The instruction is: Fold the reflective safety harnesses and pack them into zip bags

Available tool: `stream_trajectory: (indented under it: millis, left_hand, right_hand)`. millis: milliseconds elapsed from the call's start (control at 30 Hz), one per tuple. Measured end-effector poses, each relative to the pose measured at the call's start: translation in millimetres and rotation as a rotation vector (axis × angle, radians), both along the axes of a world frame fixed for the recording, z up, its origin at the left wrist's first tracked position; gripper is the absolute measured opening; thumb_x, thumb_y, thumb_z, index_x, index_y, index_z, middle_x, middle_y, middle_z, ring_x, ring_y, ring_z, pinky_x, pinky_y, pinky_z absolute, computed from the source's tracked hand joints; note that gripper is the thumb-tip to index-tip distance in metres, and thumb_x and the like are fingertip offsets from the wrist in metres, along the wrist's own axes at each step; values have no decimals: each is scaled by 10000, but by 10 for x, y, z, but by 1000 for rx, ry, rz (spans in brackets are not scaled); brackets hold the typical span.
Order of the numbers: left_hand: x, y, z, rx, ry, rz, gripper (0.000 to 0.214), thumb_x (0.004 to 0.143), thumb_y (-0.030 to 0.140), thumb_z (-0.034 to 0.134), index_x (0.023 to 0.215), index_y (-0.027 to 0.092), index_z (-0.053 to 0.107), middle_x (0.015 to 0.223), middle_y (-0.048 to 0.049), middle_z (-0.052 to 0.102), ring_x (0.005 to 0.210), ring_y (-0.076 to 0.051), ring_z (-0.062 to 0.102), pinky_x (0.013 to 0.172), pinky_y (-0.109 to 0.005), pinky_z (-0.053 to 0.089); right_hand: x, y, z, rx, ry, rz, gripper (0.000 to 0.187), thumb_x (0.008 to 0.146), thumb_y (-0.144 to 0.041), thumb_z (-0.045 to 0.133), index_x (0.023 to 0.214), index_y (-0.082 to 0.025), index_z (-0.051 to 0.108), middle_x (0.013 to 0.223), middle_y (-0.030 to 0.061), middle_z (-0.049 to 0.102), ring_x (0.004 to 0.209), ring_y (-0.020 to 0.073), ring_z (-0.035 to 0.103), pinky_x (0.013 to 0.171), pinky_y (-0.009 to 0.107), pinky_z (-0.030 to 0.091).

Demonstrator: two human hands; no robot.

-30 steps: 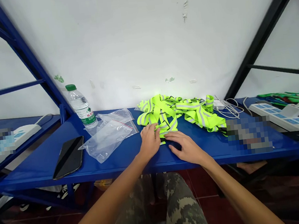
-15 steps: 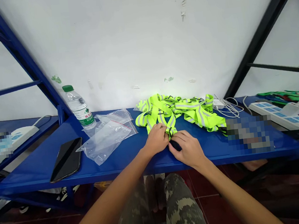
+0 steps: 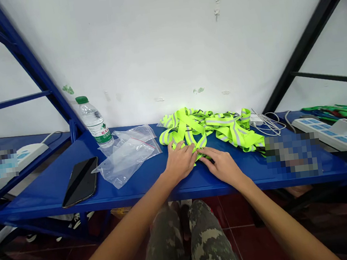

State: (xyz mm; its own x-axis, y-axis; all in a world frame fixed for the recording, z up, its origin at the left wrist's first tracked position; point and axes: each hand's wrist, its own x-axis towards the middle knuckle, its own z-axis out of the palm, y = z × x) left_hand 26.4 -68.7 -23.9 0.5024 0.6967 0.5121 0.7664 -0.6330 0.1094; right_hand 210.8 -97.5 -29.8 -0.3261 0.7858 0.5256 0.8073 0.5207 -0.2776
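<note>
- We have both hands on the near edge of the neon-yellow reflective straps (image 3: 192,134), which lie in a loose heap at the back middle of the blue counter (image 3: 154,184).
- Half a second ago our hands were pinched together over a strap end. Now the left hand (image 3: 180,162) lies flat with its fingers spread, and the right hand (image 3: 223,164) rests beside it, fingers out, gripping nothing.
- The dark piece seen earlier under the right hand is out of sight.
- The water bottle (image 3: 94,122) at the left carries a green-and-white label with red letters too small to read.
- Clear plastic bags (image 3: 126,156) and a dark phone (image 3: 81,186) lie left of the straps.
- A blurred patch (image 3: 292,154) hides what lies to the right, near the white cables (image 3: 266,121).
</note>
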Motion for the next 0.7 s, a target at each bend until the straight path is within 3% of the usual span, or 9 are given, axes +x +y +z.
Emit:
stream_trajectory:
  millis: [100,167,300,433,567,700]
  left_hand:
    - [-71,-73,28,-31,76,-32,595,941,570,395,1368,167,491,1279,-174,588,1185,-316,535,1002,-473,376]
    - [-90,-66,48,-69,144,-70,685,901,636,424,1394,161,462,1254,-189,582,1131,-321,563,957,-451,414]
    - [-73,0,95,-112,289,-94,526,972,493,375,1346,143,494,1114,-179,631,1029,-302,616,888,-422,456]
    - [-62,-14,108,-113,344,-84,496,998,424,330,1371,124,458,1106,-186,642,1007,-296,636,857,-411,479]
    - [-109,-17,86,-118,272,-93,494,1016,377,292,1407,100,411,1160,-188,640,1065,-285,627,903,-411,478]
    - [-167,47,88,-155,176,-141,435,1014,359,327,1355,129,467,1199,-156,651,1123,-267,613,939,-389,473]
  right_hand:
    - [10,36,-1,-34,54,-48,259,965,-258,464,1070,-191,692,1087,94,728,1007,254,689,840,385,564]
    - [24,49,1,-56,87,-40,238,952,-263,485,1038,-196,697,1101,93,722,985,247,694,852,386,561]
    - [81,11,17,-35,73,58,296,932,-334,538,1154,-187,667,1373,119,576,1198,255,602,1009,413,506]
    - [157,-31,41,17,-94,134,541,870,-448,633,1334,-179,559,1374,132,574,1348,308,461,1107,494,414]
    - [157,25,51,-7,-153,166,609,889,-485,600,1388,-159,473,1351,152,586,1261,302,549,1038,462,475]
    - [72,128,53,-6,-180,127,482,923,-429,564,1313,-153,503,1210,159,654,1073,299,653,868,420,539]
